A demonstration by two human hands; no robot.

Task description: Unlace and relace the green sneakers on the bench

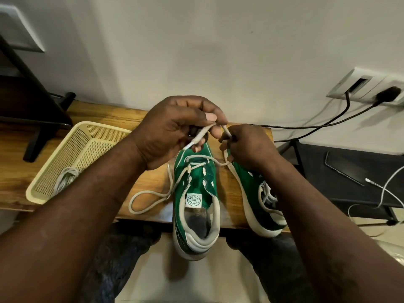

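**Both hands on one lace above the green sneakers**

The left hand (175, 130) was curled, pinching a white lace (200, 136) between thumb and forefinger, the stiff tip pointing down toward the shoe's toe. Just beside it, the right hand (247, 147) pinched another stretch of the same lace, fingers folded in tight. The two hands nearly touched, raised a little over the toe of the centre sneaker (196, 193).

That shoe lay on the wooden bench (98, 114), toe toward the wall, its heel hanging past the near edge. The lace crossed only the eyelets nearest the toe; the ones further back stood bare, the tongue showing its white label. A slack loop of lace trailed onto the bench to the shoe's left. The second sneaker (251, 189) sat just to the right, partly hidden under the right forearm, with lacing visible across its middle.

Further left on the bench stood a cream mesh basket (72, 149) with a coiled white cable (65, 178) inside it. On the wall to the right, a black plug (389, 95) sat in a wall socket (369, 84), its cord running down toward the bench. Below that a phone (347, 169) lay on a black table (317, 154), a white charging lead (384, 189) plugged into it.
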